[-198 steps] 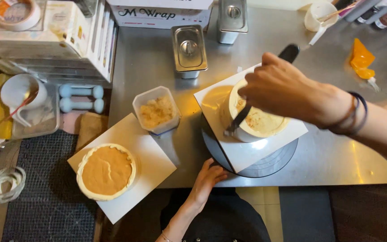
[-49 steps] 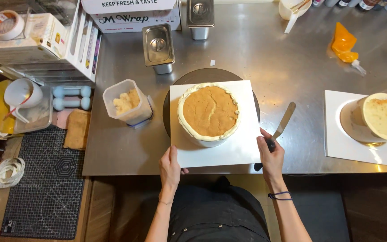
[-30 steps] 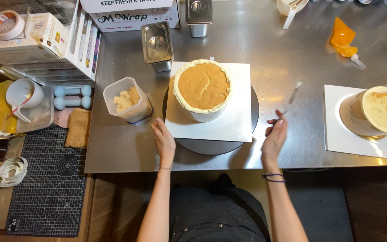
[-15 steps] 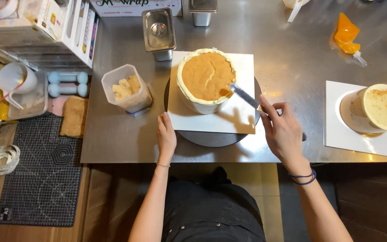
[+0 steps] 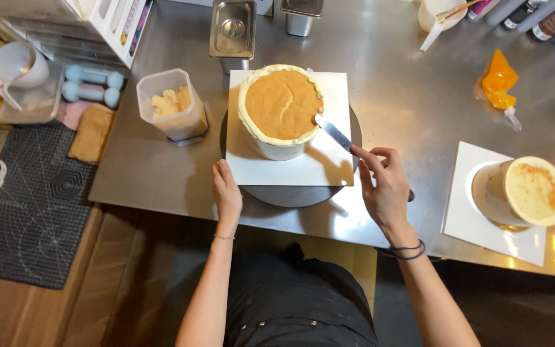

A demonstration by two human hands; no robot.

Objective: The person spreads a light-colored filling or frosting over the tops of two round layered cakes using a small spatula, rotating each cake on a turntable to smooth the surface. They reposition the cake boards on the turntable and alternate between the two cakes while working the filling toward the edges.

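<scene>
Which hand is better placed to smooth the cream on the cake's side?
Probably the right hand: it holds the spatula, blade against the cake rim. The left hand rests on the turntable edge.

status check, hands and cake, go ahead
Right hand holds spatula, tip at cake rim. Left hand on white board edge. Nothing in the way.

A white box (image 5: 114,26) with coloured stripes on its side is seen at the desk's (image 5: 406,96) far left corner. Bottles with labels (image 5: 547,16), some dark and some pale, are lined up at the far right corner.
</scene>
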